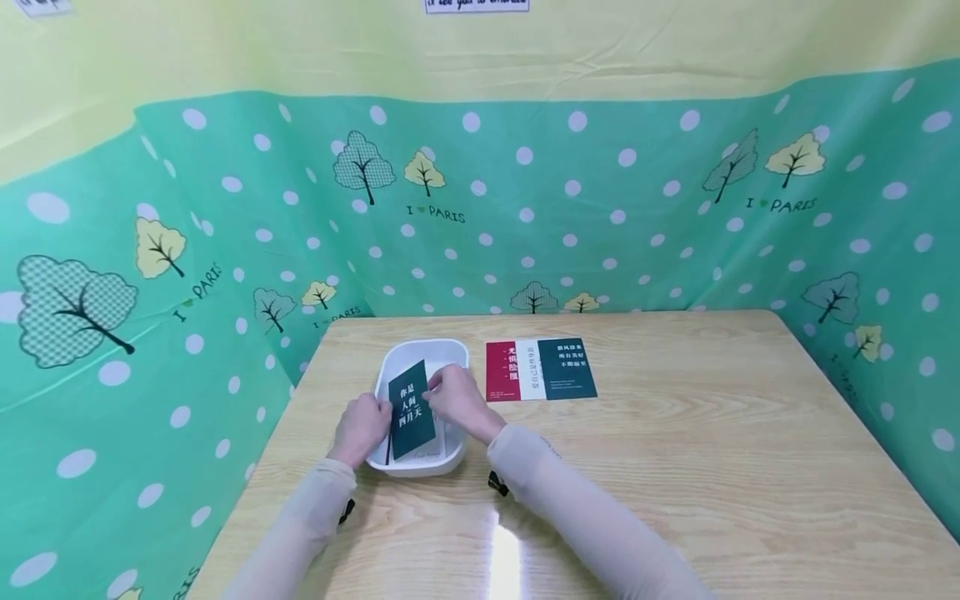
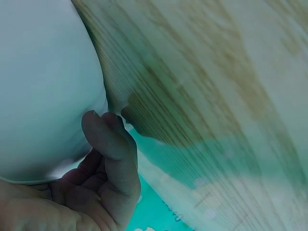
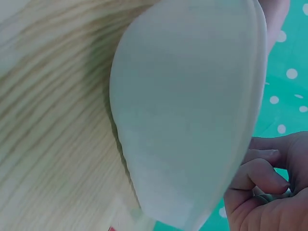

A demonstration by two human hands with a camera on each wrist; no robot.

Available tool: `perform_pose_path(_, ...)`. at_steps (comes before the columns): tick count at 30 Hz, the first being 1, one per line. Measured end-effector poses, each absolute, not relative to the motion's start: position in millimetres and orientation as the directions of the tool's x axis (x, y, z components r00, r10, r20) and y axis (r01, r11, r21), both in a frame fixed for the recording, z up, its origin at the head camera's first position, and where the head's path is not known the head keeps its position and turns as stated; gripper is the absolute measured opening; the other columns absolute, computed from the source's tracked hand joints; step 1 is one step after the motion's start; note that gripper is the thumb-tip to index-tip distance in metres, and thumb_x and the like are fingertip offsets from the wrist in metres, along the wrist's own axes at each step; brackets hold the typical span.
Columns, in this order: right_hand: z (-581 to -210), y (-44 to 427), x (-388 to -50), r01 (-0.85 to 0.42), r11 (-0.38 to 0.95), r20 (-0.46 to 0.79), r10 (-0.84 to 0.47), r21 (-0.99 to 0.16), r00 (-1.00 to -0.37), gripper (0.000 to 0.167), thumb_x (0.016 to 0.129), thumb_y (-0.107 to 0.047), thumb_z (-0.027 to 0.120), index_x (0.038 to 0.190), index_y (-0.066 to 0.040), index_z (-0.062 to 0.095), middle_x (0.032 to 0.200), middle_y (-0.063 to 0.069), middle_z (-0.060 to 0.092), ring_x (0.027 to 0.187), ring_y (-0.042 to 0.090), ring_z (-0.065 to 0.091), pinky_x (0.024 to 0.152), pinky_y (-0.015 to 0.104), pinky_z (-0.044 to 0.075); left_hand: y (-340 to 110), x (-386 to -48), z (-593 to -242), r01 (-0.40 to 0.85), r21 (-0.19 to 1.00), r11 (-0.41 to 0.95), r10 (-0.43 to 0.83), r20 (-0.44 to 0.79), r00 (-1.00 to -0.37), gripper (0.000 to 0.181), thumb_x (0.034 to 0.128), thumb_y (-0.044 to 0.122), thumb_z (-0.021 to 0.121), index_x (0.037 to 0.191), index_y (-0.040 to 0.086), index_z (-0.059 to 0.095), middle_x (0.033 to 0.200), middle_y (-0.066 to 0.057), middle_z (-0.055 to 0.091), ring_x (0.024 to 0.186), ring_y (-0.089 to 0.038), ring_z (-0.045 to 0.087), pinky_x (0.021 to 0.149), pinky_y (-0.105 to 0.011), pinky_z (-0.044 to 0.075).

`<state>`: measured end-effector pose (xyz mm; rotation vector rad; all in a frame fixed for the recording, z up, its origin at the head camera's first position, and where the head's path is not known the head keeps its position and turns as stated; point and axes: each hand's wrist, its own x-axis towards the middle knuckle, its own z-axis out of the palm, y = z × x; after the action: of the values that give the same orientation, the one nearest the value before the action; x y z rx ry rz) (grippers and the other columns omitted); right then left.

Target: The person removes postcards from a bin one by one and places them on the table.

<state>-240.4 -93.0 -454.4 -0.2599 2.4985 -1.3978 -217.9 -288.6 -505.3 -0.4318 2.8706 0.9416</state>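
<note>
A white plastic basin [image 1: 420, 471] stands on the left part of the wooden table. My left hand [image 1: 362, 429] holds its left side, fingers against the outer wall in the left wrist view and thumb near the card's left edge. Tilted over the basin is a dark green card [image 1: 408, 425] with white Chinese characters. My right hand [image 1: 459, 402] pinches this card by its right edge, above the basin's right rim. Beneath it, a pale card with small print partly shows inside the basin. In the right wrist view the basin wall [image 3: 187, 106] hides the card.
Right of the basin, a red card [image 1: 502, 371], a white card [image 1: 531, 375] and another dark green card [image 1: 568, 368] lie side by side on the table [image 1: 712, 450]. A green dotted curtain [image 1: 525, 242] encloses the table's back and sides.
</note>
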Motion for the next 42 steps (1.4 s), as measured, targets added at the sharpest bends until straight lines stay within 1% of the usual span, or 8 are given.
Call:
perform_pose_path(5,-452,-84,-246,-0.032,0.514,-0.128,-0.273,-0.857,-0.953,0.021,0.097,-0.009,0.075,0.117,-0.001,0.076,0.105,0.011,0.075,0.090,0.021,0.071,0.073,0.031,0.061,-288,-216,-502,-0.305,0.567,0.765,-0.247,-0.180,-0.952,0.030,0.1056,0.017,0.044,0.097,-0.005,0.062,0.077,-0.015,0.063,0.065,-0.023,0.066,0.055,-0.033,0.058)
perform_pose_path(10,-453,-75,-249,-0.039,0.513,-0.119,-0.270,-0.857,-0.956,0.022,0.098,-0.009,0.075,0.118,0.000,0.075,0.106,0.011,0.073,0.088,0.021,0.069,0.072,0.029,0.060,-288,-214,-503,-0.302,0.560,0.771,-0.242,-0.181,-0.953,0.030,0.1058,0.018,0.044,0.094,-0.004,0.062,0.076,-0.014,0.062,0.064,-0.023,0.064,0.054,-0.033,0.056)
perform_pose_path(15,-453,-69,-254,-0.055,0.520,-0.097,-0.260,-0.852,-0.961,0.022,0.098,-0.009,0.075,0.118,-0.001,0.076,0.105,0.011,0.074,0.090,0.021,0.069,0.072,0.028,0.060,-288,-213,-503,-0.310,0.559,0.769,-0.243,-0.192,-0.951,0.031,0.1064,0.018,0.044,0.100,-0.006,0.062,0.078,-0.015,0.062,0.065,-0.023,0.065,0.055,-0.032,0.056)
perform_pose_path(20,-454,-61,-258,-0.034,0.508,-0.107,-0.244,-0.860,-0.964,0.022,0.099,-0.009,0.073,0.119,-0.001,0.075,0.105,0.011,0.073,0.089,0.020,0.069,0.070,0.027,0.059,-286,-213,-503,-0.321,0.570,0.756,-0.246,-0.208,-0.947,0.032,0.1070,0.018,0.043,0.106,-0.007,0.062,0.080,-0.015,0.063,0.066,-0.023,0.066,0.056,-0.032,0.058)
perform_pose_path(27,-457,-49,-264,-0.039,0.499,-0.090,-0.232,-0.866,-0.968,0.022,0.100,-0.011,0.073,0.120,-0.002,0.076,0.105,0.010,0.073,0.087,0.021,0.067,0.069,0.030,0.058,-286,-214,-501,-0.336,0.569,0.750,-0.244,-0.233,-0.941,0.036,0.1079,0.019,0.043,0.116,-0.010,0.061,0.084,-0.016,0.064,0.068,-0.023,0.066,0.057,-0.031,0.057)
perform_pose_path(33,-453,-40,-269,-0.061,0.511,-0.063,-0.223,-0.857,-0.973,0.020,0.100,-0.010,0.072,0.118,-0.001,0.076,0.102,0.009,0.073,0.083,0.020,0.066,0.068,0.030,0.057,-287,-216,-501,-0.324,0.554,0.767,-0.242,-0.218,-0.945,0.032,0.1067,0.020,0.044,0.105,-0.006,0.062,0.080,-0.015,0.063,0.066,-0.024,0.065,0.055,-0.032,0.057)
perform_pose_path(38,-450,-31,-270,-0.063,0.496,-0.053,-0.217,-0.866,-0.975,0.018,0.102,-0.008,0.069,0.118,-0.001,0.074,0.104,0.010,0.071,0.083,0.022,0.065,0.067,0.029,0.054,-287,-216,-501,-0.323,0.559,0.763,-0.240,-0.220,-0.946,0.031,0.1067,0.020,0.044,0.104,-0.006,0.062,0.079,-0.015,0.062,0.065,-0.024,0.064,0.054,-0.033,0.057)
perform_pose_path(42,-449,-24,-272,-0.066,0.476,-0.042,-0.214,-0.877,-0.976,0.019,0.101,-0.006,0.069,0.118,0.001,0.074,0.102,0.010,0.071,0.082,0.022,0.063,0.065,0.028,0.050,-286,-216,-500,-0.316,0.556,0.769,-0.235,-0.214,-0.948,0.030,0.1065,0.020,0.044,0.100,-0.004,0.061,0.078,-0.015,0.061,0.064,-0.024,0.064,0.053,-0.033,0.057)
